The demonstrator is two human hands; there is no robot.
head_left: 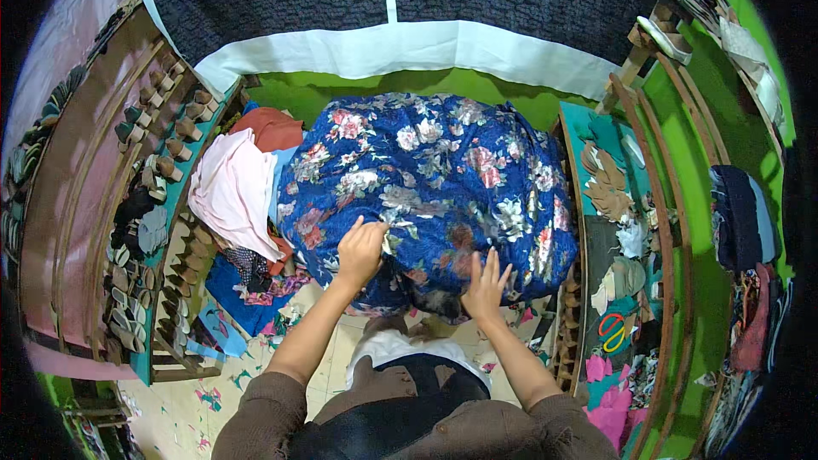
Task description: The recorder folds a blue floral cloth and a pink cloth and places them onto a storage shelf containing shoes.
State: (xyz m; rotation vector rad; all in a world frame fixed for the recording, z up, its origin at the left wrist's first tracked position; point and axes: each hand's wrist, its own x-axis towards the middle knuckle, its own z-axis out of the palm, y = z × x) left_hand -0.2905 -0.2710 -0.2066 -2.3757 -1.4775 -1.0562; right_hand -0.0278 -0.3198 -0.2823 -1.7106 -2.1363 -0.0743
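A large heap under a blue floral velvety cloth [426,162] fills the middle, right in front of me. My left hand [361,249] is at the heap's near side, its fingers curled together and gripping a bit of the cloth. Farther right, my right hand [486,288] lies against the cloth's lower front, fingers spread and holding nothing. Between the hands the cloth sags into a dark fold. What lies beneath it is hidden.
Racks of shoes [128,328] or shoe forms stand at left. A pink cloth [234,179] hangs beside the heap. On the right bench [596,238] lie fabric scraps and scissors [613,332] with red and yellow handles. Scraps litter the tiled floor [183,413].
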